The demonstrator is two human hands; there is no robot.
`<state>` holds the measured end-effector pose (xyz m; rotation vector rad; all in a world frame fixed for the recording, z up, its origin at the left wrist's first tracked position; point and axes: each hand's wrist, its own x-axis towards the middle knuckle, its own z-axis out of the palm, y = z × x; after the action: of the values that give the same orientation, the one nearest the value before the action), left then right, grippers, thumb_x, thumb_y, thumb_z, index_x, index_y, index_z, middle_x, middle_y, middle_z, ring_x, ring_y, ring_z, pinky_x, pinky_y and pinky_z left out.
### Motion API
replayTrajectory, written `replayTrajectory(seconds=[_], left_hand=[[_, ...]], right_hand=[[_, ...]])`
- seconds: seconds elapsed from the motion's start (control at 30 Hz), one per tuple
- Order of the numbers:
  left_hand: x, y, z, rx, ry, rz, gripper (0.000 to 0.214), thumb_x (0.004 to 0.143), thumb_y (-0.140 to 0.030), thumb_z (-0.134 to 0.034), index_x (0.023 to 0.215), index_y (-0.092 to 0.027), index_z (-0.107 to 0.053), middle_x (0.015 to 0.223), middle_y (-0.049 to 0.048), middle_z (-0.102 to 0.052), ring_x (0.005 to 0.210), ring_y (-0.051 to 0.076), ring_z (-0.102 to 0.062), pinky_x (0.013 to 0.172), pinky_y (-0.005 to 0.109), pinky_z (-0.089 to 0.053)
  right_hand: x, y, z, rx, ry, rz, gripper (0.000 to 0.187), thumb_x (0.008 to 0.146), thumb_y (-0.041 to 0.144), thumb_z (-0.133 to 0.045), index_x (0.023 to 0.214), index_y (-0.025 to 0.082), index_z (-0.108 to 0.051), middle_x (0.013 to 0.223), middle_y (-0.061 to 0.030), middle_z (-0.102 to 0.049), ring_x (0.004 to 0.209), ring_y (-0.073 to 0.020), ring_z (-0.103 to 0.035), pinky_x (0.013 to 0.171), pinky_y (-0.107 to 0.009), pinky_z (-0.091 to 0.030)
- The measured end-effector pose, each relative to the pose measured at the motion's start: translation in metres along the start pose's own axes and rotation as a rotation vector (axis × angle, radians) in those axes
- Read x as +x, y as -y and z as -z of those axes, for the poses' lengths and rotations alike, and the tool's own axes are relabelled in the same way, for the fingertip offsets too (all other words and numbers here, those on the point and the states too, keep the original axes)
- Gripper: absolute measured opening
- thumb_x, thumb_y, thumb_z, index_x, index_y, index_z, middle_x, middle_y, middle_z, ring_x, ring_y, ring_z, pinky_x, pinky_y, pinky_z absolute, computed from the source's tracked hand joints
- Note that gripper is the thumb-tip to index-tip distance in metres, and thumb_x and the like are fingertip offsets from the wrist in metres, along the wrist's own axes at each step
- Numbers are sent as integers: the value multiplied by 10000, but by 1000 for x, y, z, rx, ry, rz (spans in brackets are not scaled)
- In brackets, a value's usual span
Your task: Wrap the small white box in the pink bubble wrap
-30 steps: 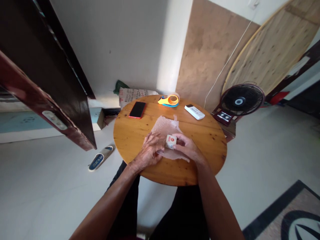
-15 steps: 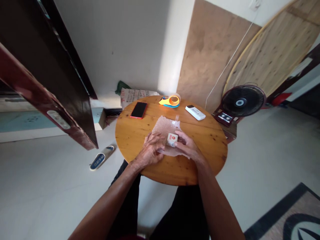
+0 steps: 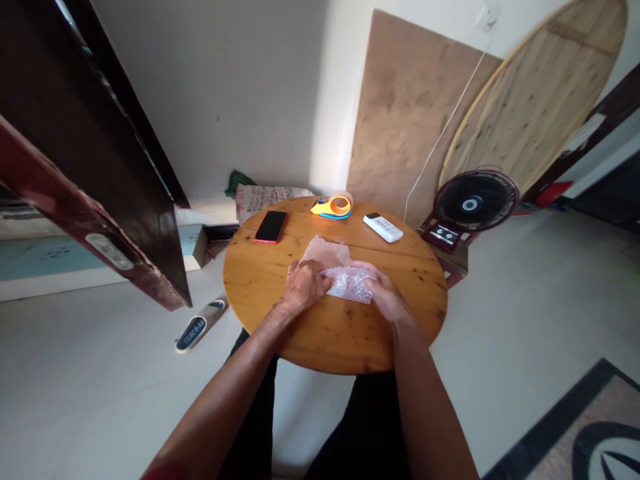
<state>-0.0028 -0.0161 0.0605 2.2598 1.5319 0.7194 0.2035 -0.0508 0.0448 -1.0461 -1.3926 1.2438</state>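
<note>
- Bubble wrap (image 3: 350, 285) is held at both ends of a fold: its right end is pinched between thumb and fingers of the right hand (image 3: 387, 297), and its left end is gripped by the bunched, narrow-set fingers of the left hand (image 3: 306, 283).
- The wrap is placed at the middle of the round wooden table (image 3: 320, 343), with a flatter flap spread out beyond the fold, away from the body. A pale patch is seen through the layers; what is enclosed cannot be made out.
- For a neat fold, both ends are best drawn evenly, the layer pulled snug without the bubbles being crushed, and the crease pressed down before either end is let go.
- Beyond the wrap, at the far edge, a yellow tape dispenser (image 3: 324, 209) is found, apart from both hands.
- A dark-screened phone (image 3: 271, 227) is laid at the far left, and a white remote control (image 3: 383, 229) at the far right.
- Off the table, a fan (image 3: 470, 205) is seen to the right, and a slipper (image 3: 200, 327) on the floor to the left.
</note>
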Motion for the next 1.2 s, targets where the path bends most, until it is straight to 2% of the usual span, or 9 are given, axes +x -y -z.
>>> replayTrajectory(seconds=[0.1,0.17,0.23,0.33,0.5,0.63,0.73,0.97,1.2], left_hand=[[0,4,-3,-53,-15,15,201,782,-356,-588,822,-189,-691,865,67,-708,869,203,-630,850,301,-433],[1,7,-7,-113,-40,22,208,770,-366,-602,851,-195,-688,865,57,-705,848,187,-623,802,274,-436],[2,9,-11,-173,-58,38,242,756,-392,-621,880,-194,-682,854,51,-696,821,176,-611,756,261,-436],[5,10,-17,-281,-45,90,273,729,-428,-647,848,-183,-670,765,28,-666,730,151,-579,653,232,-420],[4,10,-19,-559,43,121,260,676,-408,-684,701,-160,-613,620,-16,-589,605,109,-504,531,192,-369],[0,12,-11,-676,179,110,254,656,-382,-689,706,-148,-604,611,-22,-563,571,97,-471,507,190,-354],[-1,15,-9,-689,244,75,249,685,-385,-655,728,-149,-590,619,-35,-536,539,79,-433,506,192,-343],[5,16,-12,-575,197,96,306,648,-429,-675,732,-159,-559,674,-33,-526,592,87,-434,529,196,-336],[12,6,7,-483,281,50,288,627,-380,-701,775,-160,-588,670,-42,-513,616,95,-430,534,206,-314]], right_hand=[[0,2,-3,-97,-20,-35,532,691,416,-742,1165,223,-593,1044,-37,-678,919,-209,-618,819,-320,-468],[2,2,-7,-152,-56,-65,434,698,392,-735,1073,202,-628,957,-29,-688,842,-190,-617,769,-307,-465],[4,1,-12,-165,-108,-102,341,714,398,-712,967,179,-650,872,-25,-686,761,-173,-607,707,-293,-457],[7,-1,-16,-130,-151,-146,322,702,411,-708,901,163,-655,788,-16,-672,671,-155,-586,644,-278,-441],[5,1,-12,-193,-99,-168,290,707,409,-701,856,163,-657,741,-4,-650,627,-141,-559,606,-264,-420],[1,3,-7,-287,11,-157,278,740,425,-666,803,155,-654,681,8,-612,607,-129,-525,562,-242,-377],[-1,3,-5,-308,57,-134,276,756,420,-647,827,153,-659,688,13,-609,617,-129,-519,567,-241,-362],[-1,2,-5,-259,7,-168,195,742,374,-645,784,184,-636,695,20,-623,632,-149,-539,583,-260,-364],[0,1,-5,-308,-18,-124,144,732,327,-623,719,194,-571,641,40,-550,592,-122,-484,553,-243,-346]])
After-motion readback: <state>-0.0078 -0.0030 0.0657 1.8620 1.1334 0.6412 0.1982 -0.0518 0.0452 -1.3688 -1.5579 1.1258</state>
